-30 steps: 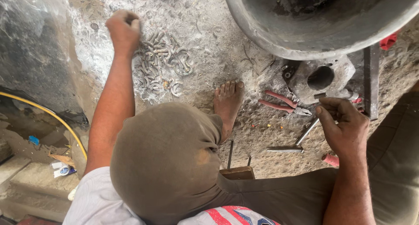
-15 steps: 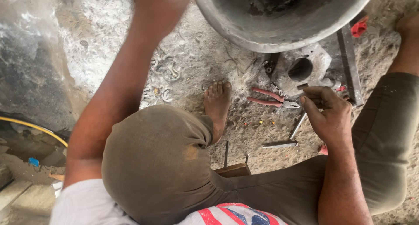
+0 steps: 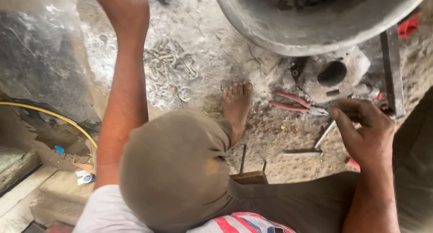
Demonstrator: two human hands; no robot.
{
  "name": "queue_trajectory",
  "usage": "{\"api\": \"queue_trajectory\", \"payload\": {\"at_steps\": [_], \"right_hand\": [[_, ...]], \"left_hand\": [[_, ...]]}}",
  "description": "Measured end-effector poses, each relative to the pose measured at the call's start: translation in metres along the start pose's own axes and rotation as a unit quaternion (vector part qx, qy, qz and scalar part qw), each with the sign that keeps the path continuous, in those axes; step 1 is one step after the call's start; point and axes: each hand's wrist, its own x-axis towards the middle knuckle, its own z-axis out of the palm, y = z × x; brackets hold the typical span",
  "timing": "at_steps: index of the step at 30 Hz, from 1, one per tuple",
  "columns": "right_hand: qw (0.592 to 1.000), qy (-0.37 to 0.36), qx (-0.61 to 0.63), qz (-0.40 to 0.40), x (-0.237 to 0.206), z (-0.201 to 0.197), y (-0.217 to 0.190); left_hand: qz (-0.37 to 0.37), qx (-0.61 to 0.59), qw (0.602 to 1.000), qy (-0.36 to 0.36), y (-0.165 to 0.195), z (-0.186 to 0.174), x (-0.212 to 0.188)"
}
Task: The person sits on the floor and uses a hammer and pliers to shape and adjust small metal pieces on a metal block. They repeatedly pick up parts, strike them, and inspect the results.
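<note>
My left hand (image 3: 124,9) is raised at the top edge, closed into a fist, above a heap of bent grey metal links (image 3: 169,72) on the dusty ground. My right hand (image 3: 367,133) hovers at the right, fingers loosely curled and thumb out, by the upper end of a thin metal rod (image 3: 324,134). Whether it touches the rod is unclear. Red-handled pliers (image 3: 293,102) lie just left of that hand. My bent knee (image 3: 176,170) and bare foot (image 3: 237,104) fill the middle.
A big grey metal basin (image 3: 315,20) sits at the top right over a concrete block with a round hole (image 3: 333,75). A flat steel bar (image 3: 391,75) runs down the right. A small wooden block with nails (image 3: 248,176), a second rod (image 3: 300,154) and a yellow hose (image 3: 49,115) lie around.
My left hand has lifted off the ground by the metal links and risen toward the camera. The right hand stays near the pliers and rod, its fingers a little looser.
</note>
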Motion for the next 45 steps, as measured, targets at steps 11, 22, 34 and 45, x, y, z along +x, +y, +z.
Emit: {"api": "queue_trajectory", "payload": {"at_steps": [11, 22, 34, 45], "right_hand": [[0.998, -0.030, -0.036, 0.051, 0.007, 0.015, -0.010], [0.996, -0.046, -0.050, 0.065, 0.009, 0.017, -0.003], [0.996, -0.049, -0.049, 0.053, 0.008, 0.016, 0.002], [0.997, -0.049, -0.049, 0.045, 0.008, 0.018, -0.001]], "left_hand": [[0.094, 0.333, 0.904, -0.250, -0.088, 0.017, -0.074], [0.067, 0.271, 0.945, -0.170, -0.127, -0.003, -0.075], [0.172, 0.295, 0.924, -0.174, -0.122, -0.006, -0.087], [0.158, 0.281, 0.937, -0.134, -0.127, 0.001, -0.062]]}}
